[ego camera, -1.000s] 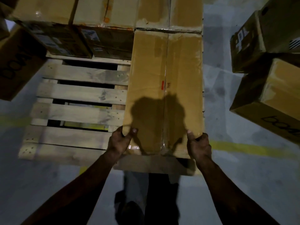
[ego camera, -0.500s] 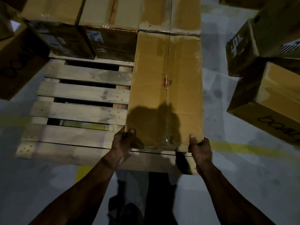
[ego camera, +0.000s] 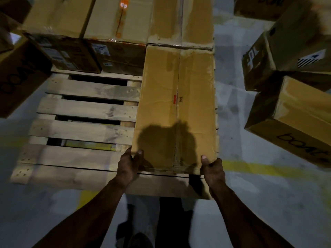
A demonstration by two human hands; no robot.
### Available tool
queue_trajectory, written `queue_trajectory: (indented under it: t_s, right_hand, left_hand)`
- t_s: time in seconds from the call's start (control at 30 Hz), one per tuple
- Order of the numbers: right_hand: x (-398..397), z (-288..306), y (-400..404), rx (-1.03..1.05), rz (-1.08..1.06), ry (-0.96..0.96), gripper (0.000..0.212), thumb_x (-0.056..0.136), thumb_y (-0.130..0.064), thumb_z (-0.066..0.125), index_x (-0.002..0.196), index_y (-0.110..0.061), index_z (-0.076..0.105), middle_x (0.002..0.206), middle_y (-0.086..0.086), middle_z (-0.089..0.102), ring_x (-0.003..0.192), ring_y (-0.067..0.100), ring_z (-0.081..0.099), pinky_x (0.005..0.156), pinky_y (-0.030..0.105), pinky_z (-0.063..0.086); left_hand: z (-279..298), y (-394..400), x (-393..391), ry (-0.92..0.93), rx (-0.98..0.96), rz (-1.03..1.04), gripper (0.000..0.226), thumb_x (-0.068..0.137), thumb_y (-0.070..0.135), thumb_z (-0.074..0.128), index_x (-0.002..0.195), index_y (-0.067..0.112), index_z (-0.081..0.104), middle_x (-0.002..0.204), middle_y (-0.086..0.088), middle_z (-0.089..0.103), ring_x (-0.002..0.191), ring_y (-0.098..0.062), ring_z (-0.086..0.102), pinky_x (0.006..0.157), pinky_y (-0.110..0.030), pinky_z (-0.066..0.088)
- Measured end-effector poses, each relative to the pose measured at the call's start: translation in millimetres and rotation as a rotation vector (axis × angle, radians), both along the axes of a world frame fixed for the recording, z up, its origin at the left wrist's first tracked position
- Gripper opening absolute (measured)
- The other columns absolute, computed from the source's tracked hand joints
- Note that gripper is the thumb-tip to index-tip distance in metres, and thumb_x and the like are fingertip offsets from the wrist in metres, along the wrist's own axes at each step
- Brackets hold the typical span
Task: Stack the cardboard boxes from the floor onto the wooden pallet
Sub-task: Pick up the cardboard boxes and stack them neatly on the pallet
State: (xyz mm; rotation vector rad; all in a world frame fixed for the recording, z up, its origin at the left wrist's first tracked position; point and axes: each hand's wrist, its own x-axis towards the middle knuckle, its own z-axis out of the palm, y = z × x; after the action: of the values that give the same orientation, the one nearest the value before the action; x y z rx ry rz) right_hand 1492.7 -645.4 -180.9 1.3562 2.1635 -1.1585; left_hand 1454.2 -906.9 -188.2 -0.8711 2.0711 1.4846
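Observation:
A long taped cardboard box [ego camera: 177, 97] lies lengthwise on the right side of the wooden pallet [ego camera: 84, 111], its far end against another box [ego camera: 180, 20] at the back. My left hand [ego camera: 128, 165] grips its near left corner, thumb on top. My right hand [ego camera: 212, 167] grips the near right corner the same way. Two more boxes [ego camera: 86, 31] stand along the pallet's back edge. The pallet's left slats are bare.
Loose boxes lie on the grey floor at the right [ego camera: 293, 119] and upper right [ego camera: 279, 51], and one at the left [ego camera: 19, 74]. A yellow floor line [ego camera: 265, 169] runs past the pallet's near right corner. My legs show below the pallet.
The long box has slid further onto the pallet, away from me, until its far end meets the back box. Both hands kept hold of its near corners.

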Motion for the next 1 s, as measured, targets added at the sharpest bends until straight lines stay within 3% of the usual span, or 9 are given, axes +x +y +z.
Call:
queue_trajectory:
  t_s: [0.07, 0.17, 0.23, 0.3, 0.37, 0.43, 0.57, 0.67, 1.0]
  right_hand:
    - [-2, 9, 2, -0.014, 0.027, -0.039, 0.054, 0.097, -0.048, 0.055, 0.131, -0.008, 0.044, 0.128, 0.022, 0.058, 0.115, 0.040, 0.055, 0.092, 0.043, 0.046]
    - [2, 28, 4, -0.031, 0.079, -0.084, 0.045, 0.096, -0.037, 0.059, 0.128, -0.008, 0.045, 0.126, 0.021, 0.059, 0.113, 0.039, 0.057, 0.090, 0.040, 0.047]
    - [12, 46, 3, -0.050, 0.091, -0.078, 0.041, 0.095, -0.030, 0.061, 0.125, -0.008, 0.046, 0.125, 0.020, 0.059, 0.114, 0.038, 0.057, 0.090, 0.038, 0.046]
    - [25, 72, -2, -0.066, 0.086, -0.045, 0.041, 0.095, -0.024, 0.061, 0.129, -0.007, 0.046, 0.129, 0.020, 0.058, 0.118, 0.037, 0.056, 0.092, 0.035, 0.044]
    - [38, 90, -7, -0.066, 0.082, -0.014, 0.046, 0.096, -0.023, 0.059, 0.137, -0.009, 0.044, 0.136, 0.018, 0.056, 0.122, 0.036, 0.054, 0.096, 0.035, 0.042]
    - [59, 119, -14, -0.055, 0.072, 0.039, 0.052, 0.097, -0.025, 0.059, 0.144, -0.012, 0.041, 0.139, 0.016, 0.055, 0.124, 0.036, 0.054, 0.098, 0.035, 0.043]
    - [115, 182, -29, -0.022, 0.072, 0.120, 0.061, 0.097, -0.031, 0.058, 0.150, -0.012, 0.035, 0.143, 0.017, 0.052, 0.129, 0.035, 0.050, 0.103, 0.037, 0.042]
    - [162, 226, -31, 0.024, 0.075, 0.156, 0.061, 0.097, -0.033, 0.058, 0.149, -0.012, 0.036, 0.145, 0.017, 0.049, 0.132, 0.035, 0.048, 0.104, 0.037, 0.040]
    - [275, 305, 39, 0.276, 0.131, 0.077, 0.071, 0.092, -0.051, 0.057, 0.150, -0.015, 0.038, 0.152, 0.011, 0.043, 0.139, 0.033, 0.040, 0.111, 0.043, 0.035]
  left_hand:
    - [12, 0, -3, -0.020, -0.078, -0.125, 0.057, 0.082, 0.050, 0.064, 0.122, 0.010, 0.059, 0.110, -0.016, 0.069, 0.095, -0.037, 0.069, 0.081, -0.051, 0.060]
    - [29, -2, -4, -0.083, -0.065, -0.177, 0.028, 0.094, 0.016, 0.063, 0.119, 0.004, 0.058, 0.109, -0.017, 0.062, 0.097, -0.035, 0.063, 0.079, -0.042, 0.058]
    - [42, -2, 2, -0.036, -0.131, -0.244, 0.015, 0.092, 0.017, 0.065, 0.105, 0.011, 0.062, 0.104, -0.022, 0.064, 0.094, -0.038, 0.065, 0.078, -0.039, 0.060]
    - [70, -1, 14, 0.036, -0.205, -0.378, 0.017, 0.098, 0.016, 0.061, 0.114, 0.010, 0.064, 0.113, -0.018, 0.066, 0.098, -0.032, 0.063, 0.078, -0.023, 0.054]
    - [96, 2, 24, 0.106, -0.325, -0.562, 0.043, 0.101, 0.022, 0.058, 0.141, 0.008, 0.051, 0.136, -0.015, 0.059, 0.119, -0.033, 0.059, 0.094, -0.032, 0.048]
    - [132, 7, 38, 0.137, -0.388, -0.695, 0.053, 0.102, 0.025, 0.055, 0.151, 0.010, 0.040, 0.146, -0.015, 0.052, 0.131, -0.033, 0.052, 0.102, -0.039, 0.043]
    - [193, 16, 69, 0.309, -0.522, -0.847, 0.052, 0.103, 0.031, 0.052, 0.149, 0.008, 0.044, 0.145, -0.016, 0.054, 0.129, -0.033, 0.054, 0.102, -0.042, 0.046]
    - [237, 18, 95, 0.336, -0.568, -0.981, 0.052, 0.105, 0.034, 0.046, 0.150, 0.007, 0.041, 0.149, -0.016, 0.050, 0.133, -0.035, 0.049, 0.106, -0.042, 0.043]
    - [315, 78, 154, 0.443, -0.551, -0.982, 0.057, 0.099, 0.048, 0.051, 0.145, 0.014, 0.050, 0.145, -0.012, 0.055, 0.132, -0.032, 0.051, 0.107, -0.039, 0.042]
